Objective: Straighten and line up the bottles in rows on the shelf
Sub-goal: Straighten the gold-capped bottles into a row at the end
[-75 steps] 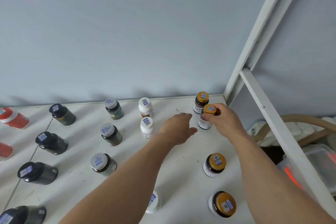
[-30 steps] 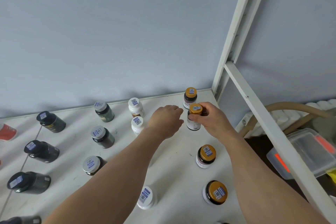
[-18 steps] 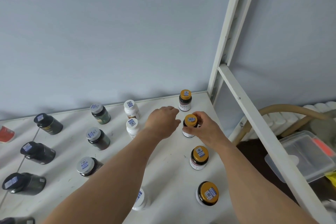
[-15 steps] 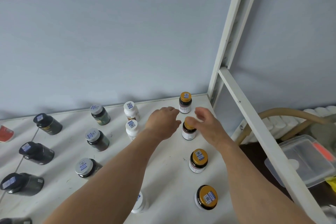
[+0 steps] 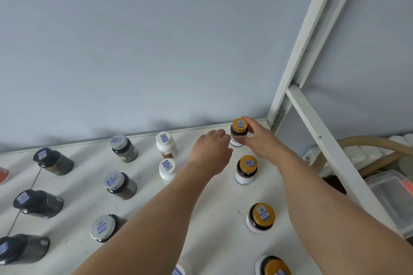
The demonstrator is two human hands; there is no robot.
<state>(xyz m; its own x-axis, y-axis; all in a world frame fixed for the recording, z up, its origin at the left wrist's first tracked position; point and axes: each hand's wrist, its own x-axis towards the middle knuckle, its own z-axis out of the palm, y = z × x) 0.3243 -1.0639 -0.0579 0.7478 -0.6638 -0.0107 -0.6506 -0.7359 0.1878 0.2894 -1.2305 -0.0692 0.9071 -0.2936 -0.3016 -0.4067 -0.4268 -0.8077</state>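
Head view of a white shelf [image 5: 214, 225] with bottles standing upright in columns; the shelf's white corner post [image 5: 297, 69], at the far right, serves as the landmark. Half a second earlier the right hand hovered spread over the second gold-capped bottle [image 5: 245, 169] out from the post; that bottle now stands free, and the hand has moved on to the bottle beyond it. Nearest the viewer in this column, farthest from the post, a gold-capped bottle [image 5: 273, 267] is cut by the lower edge, with another gold-capped bottle [image 5: 260, 217] next toward the post. The freed bottle follows. The rearmost gold-capped bottle [image 5: 239, 131] stands just left of the post's foot, close to the shelf's back edge. The right hand [image 5: 260, 140] has its grip on this bottle: thumb on the near side below the cap, fingers curled over the far side, so that the bottle sits at the left end of the hand. The left hand [image 5: 212, 152] hangs loosely curled just left of that bottle, holding nothing; contact cannot be told. Columns of white-capped, grey-capped and black-capped bottles stand farther left of the post.
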